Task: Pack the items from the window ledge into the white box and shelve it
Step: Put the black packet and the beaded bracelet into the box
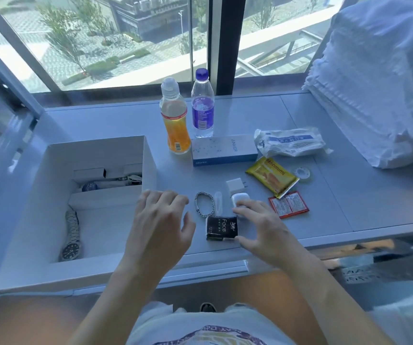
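Note:
The open white box (148, 155) stands on the left of the window ledge (325, 207), with a steel watch (72, 236) and small items inside. My left hand (160, 225) hovers open beside the box's right wall, holding nothing. My right hand (262, 227) is spread over a black tissue pack (219, 227), its fingertips touching a white earbud case (237, 198). A silver bracelet (204, 204) lies between the hands. Further back lie a white charger (234, 186), an Anker box (224, 150), an orange drink bottle (175, 120) and a water bottle (202, 103).
A yellow snack packet (272, 176), a red sachet (288, 204), a tape roll (303, 173) and a wrapped mask pack (290, 142) lie to the right. A large white plastic bag (379, 95) fills the ledge's far right. Window glass rises behind.

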Demonstrator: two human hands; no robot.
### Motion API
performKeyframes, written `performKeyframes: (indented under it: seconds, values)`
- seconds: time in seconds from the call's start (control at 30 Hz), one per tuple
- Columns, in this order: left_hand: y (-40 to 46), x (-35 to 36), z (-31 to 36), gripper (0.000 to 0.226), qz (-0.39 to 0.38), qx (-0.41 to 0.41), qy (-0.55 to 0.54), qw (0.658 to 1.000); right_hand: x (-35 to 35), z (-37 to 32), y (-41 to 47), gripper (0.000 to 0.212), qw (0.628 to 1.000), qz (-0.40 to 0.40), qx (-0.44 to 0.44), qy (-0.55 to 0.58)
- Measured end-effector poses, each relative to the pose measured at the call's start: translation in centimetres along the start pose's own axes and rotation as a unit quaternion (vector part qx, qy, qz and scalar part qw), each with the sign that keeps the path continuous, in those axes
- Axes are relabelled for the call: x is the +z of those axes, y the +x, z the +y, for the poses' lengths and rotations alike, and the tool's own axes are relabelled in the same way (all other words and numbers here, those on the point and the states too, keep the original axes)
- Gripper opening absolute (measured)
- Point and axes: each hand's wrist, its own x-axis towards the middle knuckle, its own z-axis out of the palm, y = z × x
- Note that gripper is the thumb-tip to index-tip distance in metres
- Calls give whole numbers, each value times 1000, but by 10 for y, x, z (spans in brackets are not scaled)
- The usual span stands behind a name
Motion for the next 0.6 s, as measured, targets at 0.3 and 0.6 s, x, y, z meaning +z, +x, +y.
performKeyframes:
  seconds: [0.3,0.6]
  values:
    - [0,-3,2,16,-18,-32,-22,999,21,-17,14,52,998,-45,-9,-48]
    - [-1,-4,2,25,-43,-20,-26,999,19,-22,6,53,1000,3,-17,-5]
